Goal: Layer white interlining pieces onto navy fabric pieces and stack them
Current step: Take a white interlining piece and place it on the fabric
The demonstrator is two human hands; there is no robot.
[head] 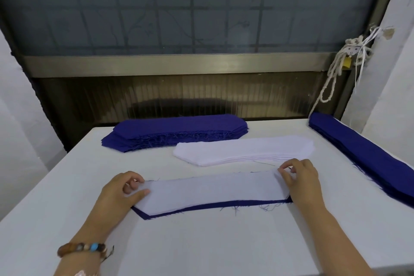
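A white interlining piece (212, 190) lies on a navy fabric piece (224, 205) in front of me; navy shows only along the near edge. My left hand (121, 192) pinches the left end of the white piece. My right hand (300, 177) pinches its right end. A stack of white interlining (244, 150) lies just behind. A stack of navy pieces (174, 132) sits at the back of the table.
The white table (201, 242) holds a long navy stack (367, 154) along its right edge. A dark window frame (179, 63) stands behind the table. White cord (336, 69) hangs at the back right. A bead bracelet is on my left wrist.
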